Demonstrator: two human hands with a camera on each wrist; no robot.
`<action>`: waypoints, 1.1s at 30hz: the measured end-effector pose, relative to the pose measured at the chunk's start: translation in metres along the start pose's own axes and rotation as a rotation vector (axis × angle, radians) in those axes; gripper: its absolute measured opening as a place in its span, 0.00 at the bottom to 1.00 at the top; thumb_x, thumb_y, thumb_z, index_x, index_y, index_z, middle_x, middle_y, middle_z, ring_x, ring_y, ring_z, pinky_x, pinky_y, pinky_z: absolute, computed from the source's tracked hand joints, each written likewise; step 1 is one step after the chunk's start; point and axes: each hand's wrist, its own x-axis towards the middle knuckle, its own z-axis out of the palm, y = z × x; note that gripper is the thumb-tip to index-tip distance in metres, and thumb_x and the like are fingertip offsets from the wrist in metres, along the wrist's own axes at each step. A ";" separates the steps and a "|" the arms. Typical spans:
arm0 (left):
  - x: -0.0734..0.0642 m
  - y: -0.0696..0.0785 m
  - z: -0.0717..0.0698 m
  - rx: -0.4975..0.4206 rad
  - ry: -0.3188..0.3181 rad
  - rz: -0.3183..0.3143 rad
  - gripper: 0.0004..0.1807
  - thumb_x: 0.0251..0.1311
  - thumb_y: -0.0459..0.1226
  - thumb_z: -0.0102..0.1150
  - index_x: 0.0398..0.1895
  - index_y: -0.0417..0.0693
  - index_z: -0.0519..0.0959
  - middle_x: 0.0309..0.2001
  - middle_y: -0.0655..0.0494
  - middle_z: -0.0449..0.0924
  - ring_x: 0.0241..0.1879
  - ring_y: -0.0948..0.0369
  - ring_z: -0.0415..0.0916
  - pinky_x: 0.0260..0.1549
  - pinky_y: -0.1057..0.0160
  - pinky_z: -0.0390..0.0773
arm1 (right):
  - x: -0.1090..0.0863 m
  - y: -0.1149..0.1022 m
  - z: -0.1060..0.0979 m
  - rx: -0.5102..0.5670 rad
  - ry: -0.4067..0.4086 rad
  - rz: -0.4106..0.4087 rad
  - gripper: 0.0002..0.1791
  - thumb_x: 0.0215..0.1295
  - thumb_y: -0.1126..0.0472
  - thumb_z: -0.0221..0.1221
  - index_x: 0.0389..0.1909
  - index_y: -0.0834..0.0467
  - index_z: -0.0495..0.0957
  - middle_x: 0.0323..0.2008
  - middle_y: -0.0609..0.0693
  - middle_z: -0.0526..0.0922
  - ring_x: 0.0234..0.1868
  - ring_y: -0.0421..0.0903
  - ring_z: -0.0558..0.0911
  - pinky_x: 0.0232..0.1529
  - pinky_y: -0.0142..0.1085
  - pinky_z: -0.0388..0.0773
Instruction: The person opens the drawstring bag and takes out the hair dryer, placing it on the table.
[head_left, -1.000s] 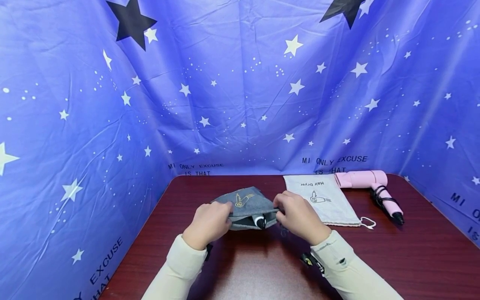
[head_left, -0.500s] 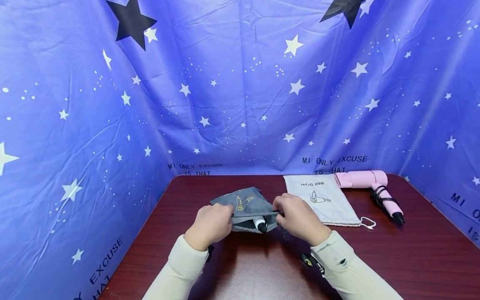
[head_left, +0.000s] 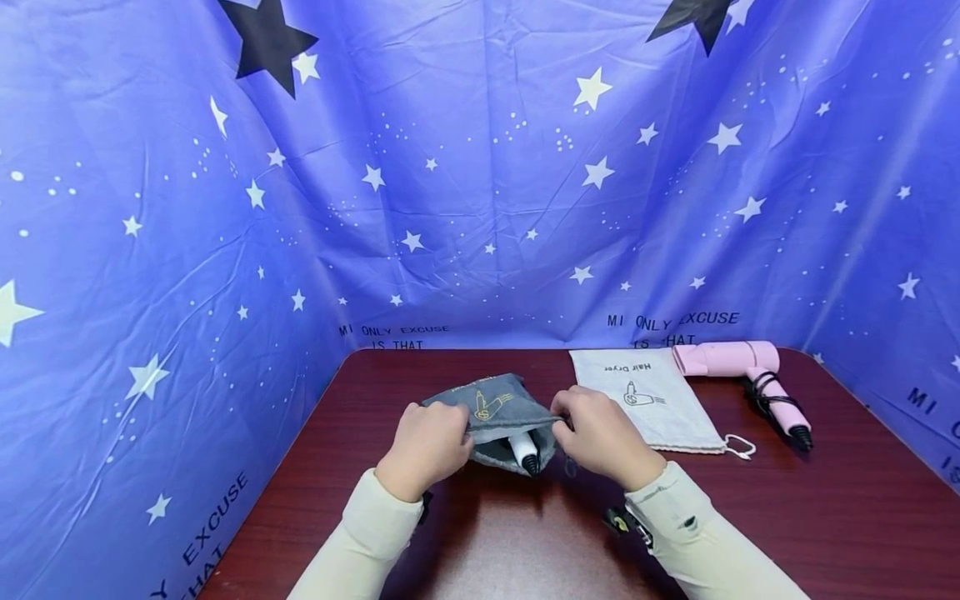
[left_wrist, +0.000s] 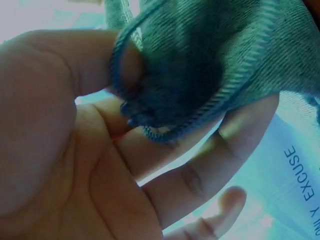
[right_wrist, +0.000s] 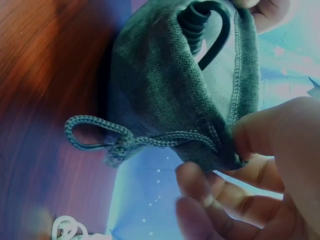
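A grey drawstring bag (head_left: 517, 408) with a yellow hair dryer print is held over the table, its mouth gaping toward me. Inside lies a hair dryer whose white handle (head_left: 522, 446) and black ribbed cord end show at the opening; its body is hidden by the cloth. My left hand (head_left: 429, 442) pinches the left side of the bag's mouth, where a knotted cord loop (left_wrist: 165, 135) dangles over the fingers. At the opposite corner, my right hand (head_left: 600, 429) pinches the rim between thumb and fingers. Another cord loop (right_wrist: 95, 132) hangs there.
To the right a white drawstring bag (head_left: 675, 425) printed "Hair Dryer" lies flat on the dark red table (head_left: 750, 517). A pink hair dryer (head_left: 731, 358) with its black cord wrapped round the handle lies beyond it. Blue starry cloth (head_left: 480, 167) surrounds the table.
The bag's mouth has opened wider and tilted down toward me, so more of the white handle shows. My left hand has shifted slightly right; the right hand keeps its hold.
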 end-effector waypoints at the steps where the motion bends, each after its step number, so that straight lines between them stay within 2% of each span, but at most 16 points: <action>1: 0.000 0.000 0.000 -0.002 -0.001 0.008 0.14 0.54 0.41 0.69 0.20 0.55 0.72 0.17 0.61 0.72 0.22 0.57 0.77 0.28 0.51 0.71 | 0.000 0.000 0.000 0.000 0.001 0.004 0.06 0.52 0.64 0.65 0.27 0.48 0.80 0.24 0.40 0.72 0.24 0.38 0.69 0.28 0.35 0.69; 5: -0.003 -0.002 -0.002 -0.005 -0.011 0.030 0.20 0.41 0.42 0.76 0.19 0.58 0.68 0.15 0.66 0.66 0.18 0.61 0.70 0.26 0.54 0.66 | 0.001 0.002 0.000 0.001 -0.001 0.009 0.07 0.51 0.65 0.65 0.27 0.49 0.80 0.24 0.41 0.72 0.25 0.38 0.69 0.28 0.34 0.68; 9: -0.004 -0.004 -0.004 -0.015 -0.017 0.015 0.24 0.37 0.44 0.79 0.21 0.58 0.66 0.15 0.66 0.65 0.17 0.62 0.67 0.24 0.57 0.61 | 0.001 0.004 0.000 0.004 -0.007 0.010 0.08 0.49 0.66 0.65 0.27 0.50 0.80 0.24 0.42 0.74 0.25 0.38 0.70 0.28 0.35 0.68; 17: -0.002 -0.007 -0.005 -0.068 -0.074 -0.012 0.26 0.37 0.42 0.79 0.20 0.58 0.64 0.17 0.67 0.57 0.18 0.64 0.59 0.23 0.57 0.58 | 0.000 0.005 0.001 -0.012 -0.008 0.000 0.10 0.48 0.69 0.66 0.28 0.51 0.80 0.25 0.41 0.73 0.27 0.39 0.71 0.31 0.38 0.72; 24: -0.002 -0.008 -0.003 -0.123 -0.240 -0.062 0.27 0.41 0.42 0.79 0.19 0.57 0.62 0.19 0.64 0.54 0.20 0.62 0.56 0.22 0.57 0.58 | -0.001 0.005 0.001 -0.009 -0.017 -0.002 0.11 0.47 0.70 0.66 0.29 0.51 0.81 0.26 0.42 0.74 0.28 0.39 0.71 0.32 0.38 0.74; 27: -0.002 -0.008 -0.002 -0.132 -0.277 -0.080 0.27 0.42 0.42 0.78 0.18 0.57 0.61 0.19 0.64 0.53 0.20 0.61 0.55 0.23 0.57 0.57 | -0.001 0.006 0.002 -0.009 -0.030 -0.006 0.11 0.47 0.70 0.66 0.29 0.52 0.81 0.26 0.42 0.74 0.28 0.39 0.71 0.32 0.38 0.74; 33: -0.002 -0.010 -0.003 -0.150 -0.302 -0.106 0.24 0.43 0.43 0.79 0.21 0.56 0.66 0.20 0.64 0.62 0.21 0.60 0.62 0.22 0.56 0.62 | -0.001 0.005 0.004 -0.015 -0.051 0.000 0.11 0.48 0.69 0.66 0.30 0.52 0.82 0.26 0.41 0.73 0.28 0.39 0.72 0.33 0.38 0.74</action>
